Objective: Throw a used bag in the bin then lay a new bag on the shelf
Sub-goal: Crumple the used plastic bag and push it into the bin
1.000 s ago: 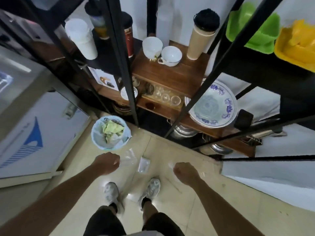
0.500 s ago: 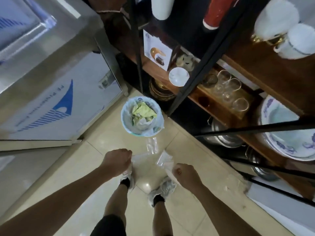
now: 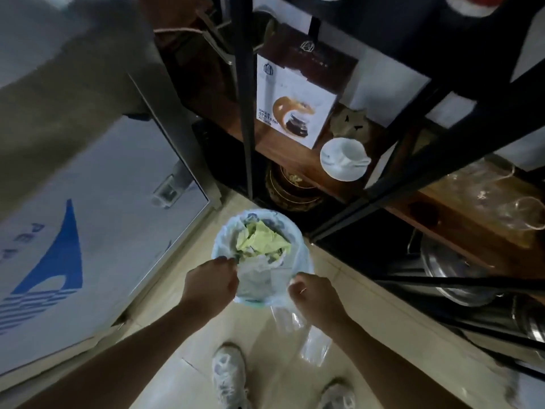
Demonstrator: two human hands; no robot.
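A small round bin (image 3: 227, 234) with a pale blue liner stands on the tiled floor by the rack, with crumpled green and white waste (image 3: 262, 242) inside. A clear used plastic bag (image 3: 262, 283) is stretched between my hands over the bin's near rim; part of it (image 3: 312, 343) hangs down below my right hand. My left hand (image 3: 211, 283) is closed on the bag's left edge at the rim. My right hand (image 3: 314, 299) is closed on its right edge. The wooden shelf (image 3: 298, 160) lies behind the bin.
A black metal rack (image 3: 244, 113) holds a product box (image 3: 290, 109), a white cup and saucer (image 3: 345, 159), glasses (image 3: 513, 202) and metal pots (image 3: 451, 273). A steel appliance with a blue logo (image 3: 88, 225) fills the left. My shoes (image 3: 228, 376) stand on the tiles.
My head and both hands have moved forward and down toward the bin. The clear bag, held over the floor before, is now over the bin's near rim.
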